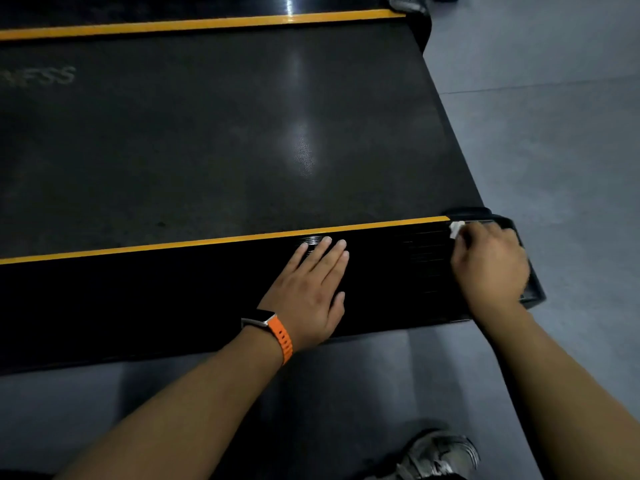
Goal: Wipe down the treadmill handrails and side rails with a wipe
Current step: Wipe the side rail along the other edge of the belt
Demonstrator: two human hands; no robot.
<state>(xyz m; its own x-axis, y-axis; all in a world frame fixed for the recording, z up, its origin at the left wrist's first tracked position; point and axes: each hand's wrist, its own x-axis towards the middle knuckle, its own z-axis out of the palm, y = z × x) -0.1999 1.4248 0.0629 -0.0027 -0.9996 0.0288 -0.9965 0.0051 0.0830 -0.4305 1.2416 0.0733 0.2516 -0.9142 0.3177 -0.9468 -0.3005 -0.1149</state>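
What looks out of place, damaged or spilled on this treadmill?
Nothing stands out. The left hand lies flat on the side rail, and the right hand holds the wipe at its end. No spill shows.

Orange-strapped wristwatch (266, 322), grey patterned sneaker (440, 455)

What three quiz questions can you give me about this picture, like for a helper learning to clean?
1. True or false: the left hand lies flat on the black ribbed treadmill side rail.
2. Which hand holds the small white wipe? A) left hand B) right hand
3. Fill in: the ridged watch strap on the left wrist is ____.

Key: 1 true; 2 B; 3 orange.
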